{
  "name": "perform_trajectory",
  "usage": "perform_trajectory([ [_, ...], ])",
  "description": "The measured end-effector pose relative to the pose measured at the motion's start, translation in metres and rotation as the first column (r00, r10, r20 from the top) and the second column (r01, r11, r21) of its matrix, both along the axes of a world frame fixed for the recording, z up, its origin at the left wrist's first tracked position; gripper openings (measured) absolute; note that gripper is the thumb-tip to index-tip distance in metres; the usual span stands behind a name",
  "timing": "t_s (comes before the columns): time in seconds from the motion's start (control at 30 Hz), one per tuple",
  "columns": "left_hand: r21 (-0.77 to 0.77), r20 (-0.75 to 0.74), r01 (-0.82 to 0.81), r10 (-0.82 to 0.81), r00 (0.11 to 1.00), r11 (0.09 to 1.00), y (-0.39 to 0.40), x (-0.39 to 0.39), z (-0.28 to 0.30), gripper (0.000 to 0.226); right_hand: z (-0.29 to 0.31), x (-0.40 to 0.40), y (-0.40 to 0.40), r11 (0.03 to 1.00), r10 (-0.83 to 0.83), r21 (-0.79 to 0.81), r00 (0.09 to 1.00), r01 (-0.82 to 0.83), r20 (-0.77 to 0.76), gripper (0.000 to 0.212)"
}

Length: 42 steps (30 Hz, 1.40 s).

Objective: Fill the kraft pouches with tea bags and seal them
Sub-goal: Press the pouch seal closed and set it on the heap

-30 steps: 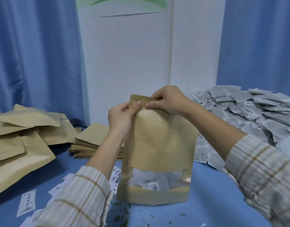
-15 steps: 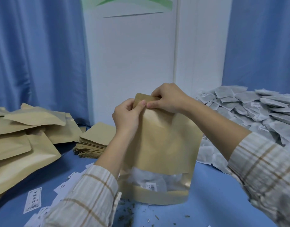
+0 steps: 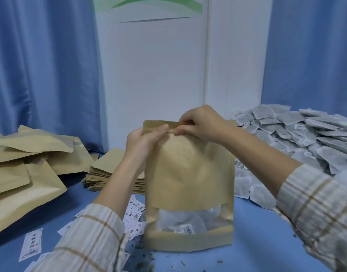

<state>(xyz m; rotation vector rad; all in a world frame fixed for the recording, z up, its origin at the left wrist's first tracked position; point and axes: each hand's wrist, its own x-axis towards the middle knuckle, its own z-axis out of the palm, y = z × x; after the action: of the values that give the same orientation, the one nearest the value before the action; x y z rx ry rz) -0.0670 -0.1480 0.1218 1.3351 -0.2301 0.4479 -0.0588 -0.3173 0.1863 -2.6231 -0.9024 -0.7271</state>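
A kraft pouch (image 3: 188, 173) stands upright on the blue table in front of me. Tea bags show through its clear window near the bottom. My left hand (image 3: 143, 142) pinches the pouch's top strip near its left end. My right hand (image 3: 202, 124) pinches the same strip just to the right, thumb in front and fingers curled over the top edge. The two thumbs almost meet. A big heap of grey tea bags (image 3: 298, 138) lies at the right.
Filled kraft pouches (image 3: 27, 169) are piled at the left. A flat stack of empty pouches (image 3: 109, 169) lies behind my left arm. Paper labels (image 3: 31, 244) and tea crumbs are scattered on the blue table (image 3: 247, 242). Blue curtains and a white wall stand behind.
The pouch has straightened upright, and more of its top strip shows at the left. Both hands stay pinched on the strip. The camera has tilted slightly.
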Motion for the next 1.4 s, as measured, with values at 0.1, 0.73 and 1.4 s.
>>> perform_trajectory([
  [0.1, 0.056, -0.011, -0.040, 0.041, 0.999, 0.998, 0.004, -0.004, 0.003, 0.009, -0.006, 0.001, -0.012, 0.998, 0.021, 0.064, 0.999, -0.019, -0.041, 0.028],
  [0.73, -0.038, 0.030, -0.054, 0.055, 0.998, 0.998, 0.009, -0.007, -0.004, 0.011, 0.005, -0.011, 0.003, 0.997, 0.037, -0.067, 0.989, -0.047, -0.140, 0.042],
  [1.4, -0.010, 0.045, -0.040, 0.040, 0.998, 0.999, 0.002, -0.010, -0.004, 0.013, 0.009, -0.013, 0.022, 0.956, -0.264, -0.265, 0.766, 0.126, -0.587, 0.030],
])
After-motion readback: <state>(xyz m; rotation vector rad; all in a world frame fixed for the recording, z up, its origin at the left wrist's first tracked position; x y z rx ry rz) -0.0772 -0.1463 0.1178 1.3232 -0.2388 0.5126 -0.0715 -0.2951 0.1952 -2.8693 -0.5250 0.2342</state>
